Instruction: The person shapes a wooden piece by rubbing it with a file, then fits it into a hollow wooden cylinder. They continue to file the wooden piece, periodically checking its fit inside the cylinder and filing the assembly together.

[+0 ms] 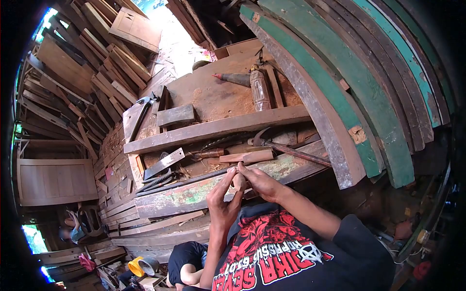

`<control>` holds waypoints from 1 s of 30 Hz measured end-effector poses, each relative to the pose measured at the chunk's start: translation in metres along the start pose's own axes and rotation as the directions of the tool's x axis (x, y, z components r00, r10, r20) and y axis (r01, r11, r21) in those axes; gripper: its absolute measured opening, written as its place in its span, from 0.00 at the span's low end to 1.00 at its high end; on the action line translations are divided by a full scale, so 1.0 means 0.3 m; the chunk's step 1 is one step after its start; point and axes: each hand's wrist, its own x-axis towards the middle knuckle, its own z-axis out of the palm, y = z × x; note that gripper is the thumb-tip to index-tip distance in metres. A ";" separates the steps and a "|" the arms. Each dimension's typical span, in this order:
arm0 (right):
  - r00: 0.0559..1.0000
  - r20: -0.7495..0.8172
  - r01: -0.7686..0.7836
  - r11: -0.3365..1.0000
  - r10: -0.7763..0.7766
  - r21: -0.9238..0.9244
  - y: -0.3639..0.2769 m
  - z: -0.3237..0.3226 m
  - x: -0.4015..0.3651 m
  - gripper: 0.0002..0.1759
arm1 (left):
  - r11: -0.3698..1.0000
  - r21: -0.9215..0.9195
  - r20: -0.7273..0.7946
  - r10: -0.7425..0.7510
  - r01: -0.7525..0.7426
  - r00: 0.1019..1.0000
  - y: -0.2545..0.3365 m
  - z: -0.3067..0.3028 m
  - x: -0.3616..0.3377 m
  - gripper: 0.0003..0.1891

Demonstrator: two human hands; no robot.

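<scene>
At the near edge of the bench, my left hand (224, 200) and my right hand (262, 184) meet, fingertips close together. Between them is a small pale wooden piece (238, 181), mostly covered by the fingers, and both hands are closed on it. Just beyond the fingertips lies a longer tapered wooden piece (246, 157). A claw hammer (291, 151) rests to the right of that piece. Left of my hands sit a flat metal blade (165, 163) and a wooden-handled tool (208, 153), in the trough between two beams.
A plastic bottle (260, 89) lies on the sawdust-strewn bench (208, 102), beyond a long beam (218, 128). Another hammer (141, 114) is at the left. Curved green planks (349, 97) rise at right. Wood stacks (87, 68) fill the left; a person (187, 264) sits nearby.
</scene>
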 end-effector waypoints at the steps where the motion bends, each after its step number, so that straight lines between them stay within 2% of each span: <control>1: 1.000 -0.012 -0.012 1.000 0.012 -0.004 0.001 0.003 -0.001 0.35 | 1.000 -0.004 0.010 -0.011 0.011 1.000 0.006 -0.006 -0.001 0.27; 12: 0.986 -0.079 -0.144 0.988 0.149 0.055 -0.015 0.033 -0.024 0.33 | 1.000 -0.005 0.030 -0.031 0.031 0.999 0.016 -0.017 0.000 0.29; 15: 0.979 -0.030 -0.199 0.978 0.201 0.065 -0.044 0.035 -0.033 0.27 | 1.000 -0.009 0.034 -0.007 0.008 0.999 0.011 -0.022 0.005 0.28; 18: 0.986 -0.021 -0.162 0.986 0.163 0.045 -0.009 0.028 -0.007 0.27 | 1.000 -0.013 0.046 0.025 -0.025 0.999 0.012 -0.033 0.017 0.25; 19: 0.980 -0.030 -0.193 0.980 0.195 0.041 -0.011 0.030 -0.010 0.28 | 0.999 -0.007 0.046 0.035 -0.035 0.998 0.012 -0.040 0.024 0.24; 21: 0.963 -0.038 -0.266 0.964 0.266 0.017 -0.033 0.035 -0.022 0.31 | 0.999 0.005 0.029 0.032 -0.032 0.999 0.000 -0.055 0.028 0.23; 24: 0.968 0.022 -0.251 0.966 0.250 0.063 -0.011 -0.005 -0.012 0.34 | 1.000 -0.008 -0.021 0.008 -0.008 1.000 -0.023 -0.090 0.040 0.21; 27: 0.974 -0.048 -0.220 0.973 0.223 0.066 -0.016 -0.012 -0.022 0.37 | 0.999 0.042 -0.101 -0.021 0.026 0.995 -0.041 -0.144 0.049 0.21; 30: 0.976 -0.043 -0.212 0.975 0.214 0.060 -0.018 -0.034 -0.022 0.34 | 0.998 0.059 -0.167 0.023 -0.013 0.986 -0.049 -0.200 0.066 0.23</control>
